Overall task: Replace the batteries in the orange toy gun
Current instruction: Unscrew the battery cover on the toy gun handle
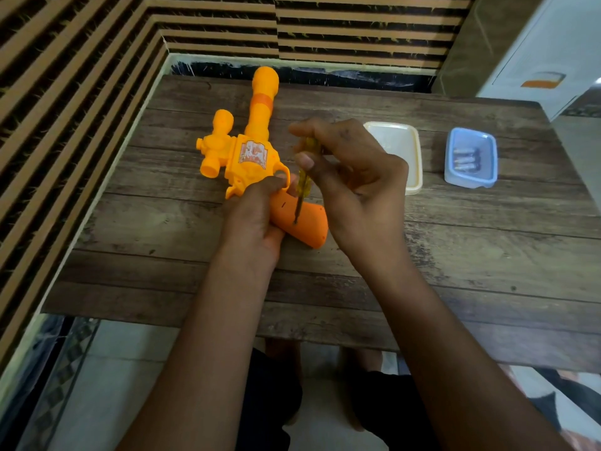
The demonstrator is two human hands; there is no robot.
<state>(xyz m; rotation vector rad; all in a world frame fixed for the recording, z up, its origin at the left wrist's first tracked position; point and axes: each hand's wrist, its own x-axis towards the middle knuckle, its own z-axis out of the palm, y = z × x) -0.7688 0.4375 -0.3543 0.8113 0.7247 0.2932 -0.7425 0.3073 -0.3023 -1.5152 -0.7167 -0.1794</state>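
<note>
Both hands work the gun (250, 151): left (257, 213) grips its handle, right (351, 177) pinches a screwdriver (304, 180) (tip down on the handle).

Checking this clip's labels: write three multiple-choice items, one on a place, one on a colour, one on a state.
1. The loose batteries lie: A in the blue tub, B in the white tub, C on the bare table.
2. The screwdriver handle is: A red, B yellow, C black.
3. The screwdriver tip: A touches the toy gun's handle, B hangs clear of the gun, C lies on the table.
Answers: 1 A, they show inside the blue tub; 2 B, it is translucent yellow; 3 A, the tip meets the orange handle.
</note>
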